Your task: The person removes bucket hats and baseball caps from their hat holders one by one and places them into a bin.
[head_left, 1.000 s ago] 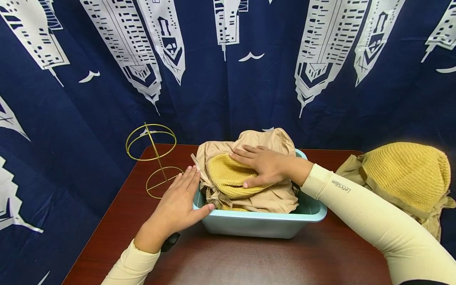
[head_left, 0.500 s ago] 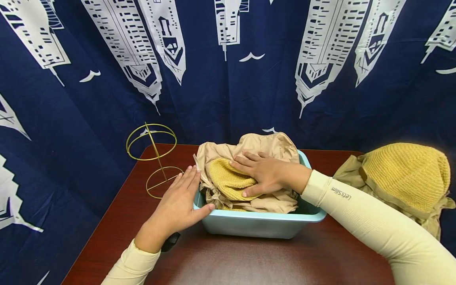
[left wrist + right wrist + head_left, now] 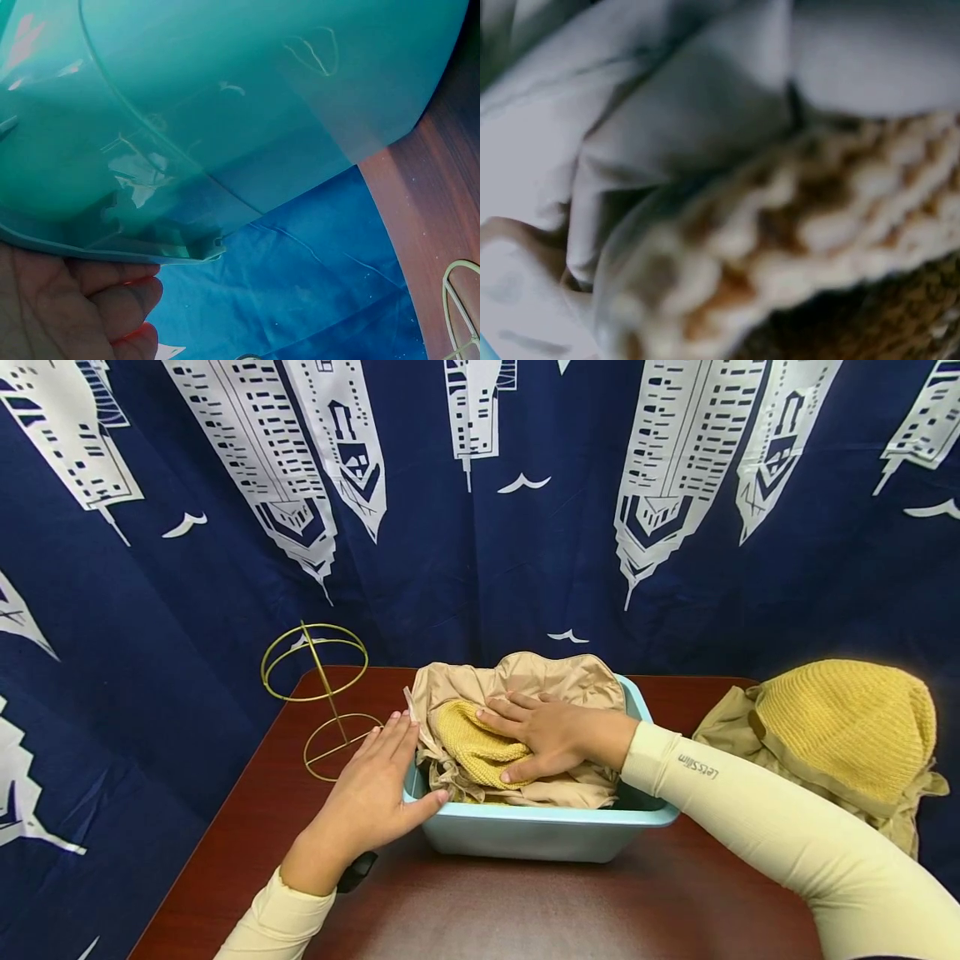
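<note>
A light-blue plastic tub (image 3: 517,837) stands on the table, filled with folded tan cloth (image 3: 510,675) and a yellow knitted hat (image 3: 468,747). My right hand (image 3: 551,737) presses down on the hat and cloth, palm down with fingers spread. The right wrist view has coarse knit (image 3: 817,217) close up beside folds of cloth (image 3: 675,127); that hand's fingers do not appear there. My left hand (image 3: 367,797) rests straight-fingered on the tub's left rim, its thumb touching the front rim. From the left wrist, the hand (image 3: 67,304) lies just under the tub's rim.
A gold wire hat stand (image 3: 330,693) with round hoops stands at the left. On the far right, another yellow knitted hat with a tan flap (image 3: 847,727) sits raised on something hidden beneath it. A dark blue printed curtain (image 3: 480,552) hangs behind the reddish-brown table (image 3: 480,910).
The cloth and hat in the tub sink lower beneath my right hand, and the back edge of the cloth has dropped. My left hand stays on the rim. The head view shifts slightly.
</note>
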Action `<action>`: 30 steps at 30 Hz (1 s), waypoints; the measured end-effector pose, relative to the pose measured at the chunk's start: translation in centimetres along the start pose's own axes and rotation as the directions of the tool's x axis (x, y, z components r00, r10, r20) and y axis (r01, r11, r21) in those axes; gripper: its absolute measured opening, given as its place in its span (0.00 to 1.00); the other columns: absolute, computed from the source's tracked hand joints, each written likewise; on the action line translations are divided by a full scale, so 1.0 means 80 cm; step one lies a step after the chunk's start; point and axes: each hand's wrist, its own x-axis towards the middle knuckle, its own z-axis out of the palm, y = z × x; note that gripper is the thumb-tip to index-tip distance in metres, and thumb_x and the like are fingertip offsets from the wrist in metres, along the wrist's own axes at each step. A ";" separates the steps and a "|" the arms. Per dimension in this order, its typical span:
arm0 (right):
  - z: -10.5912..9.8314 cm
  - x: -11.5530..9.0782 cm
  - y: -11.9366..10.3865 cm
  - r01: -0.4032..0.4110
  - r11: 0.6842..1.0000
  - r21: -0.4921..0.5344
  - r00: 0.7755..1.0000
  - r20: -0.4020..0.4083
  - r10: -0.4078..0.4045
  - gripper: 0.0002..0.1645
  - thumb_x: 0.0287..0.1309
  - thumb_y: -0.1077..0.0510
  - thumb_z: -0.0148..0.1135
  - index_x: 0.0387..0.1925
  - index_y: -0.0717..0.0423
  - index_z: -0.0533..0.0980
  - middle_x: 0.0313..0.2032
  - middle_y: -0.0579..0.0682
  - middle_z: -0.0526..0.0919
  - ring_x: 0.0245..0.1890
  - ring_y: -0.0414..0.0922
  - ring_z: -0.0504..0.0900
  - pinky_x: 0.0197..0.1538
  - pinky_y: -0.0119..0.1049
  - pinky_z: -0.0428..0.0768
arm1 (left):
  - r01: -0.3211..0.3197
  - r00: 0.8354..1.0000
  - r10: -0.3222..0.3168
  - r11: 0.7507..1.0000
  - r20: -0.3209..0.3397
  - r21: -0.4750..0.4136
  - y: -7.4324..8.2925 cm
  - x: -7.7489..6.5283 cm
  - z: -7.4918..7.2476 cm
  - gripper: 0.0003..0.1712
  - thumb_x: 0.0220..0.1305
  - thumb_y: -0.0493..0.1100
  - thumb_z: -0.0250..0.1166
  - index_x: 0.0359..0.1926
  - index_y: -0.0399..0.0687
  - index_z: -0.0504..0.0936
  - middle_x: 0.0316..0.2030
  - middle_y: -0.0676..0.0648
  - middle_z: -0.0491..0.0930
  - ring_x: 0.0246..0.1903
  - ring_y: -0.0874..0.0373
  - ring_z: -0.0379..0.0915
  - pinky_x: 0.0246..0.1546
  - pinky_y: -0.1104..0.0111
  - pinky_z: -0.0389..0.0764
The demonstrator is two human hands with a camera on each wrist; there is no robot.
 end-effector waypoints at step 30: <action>-0.004 -0.001 -0.003 0.021 0.994 0.103 0.994 0.101 -0.031 0.53 0.61 0.20 0.41 0.79 0.38 0.45 0.78 0.49 0.47 0.74 0.53 0.54 0.71 0.55 0.56 | 0.018 1.000 -0.017 1.000 0.018 -0.024 0.002 -0.001 -0.002 0.55 0.61 0.72 0.57 0.72 0.31 0.62 0.72 0.36 0.58 0.75 0.47 0.45 0.73 0.52 0.50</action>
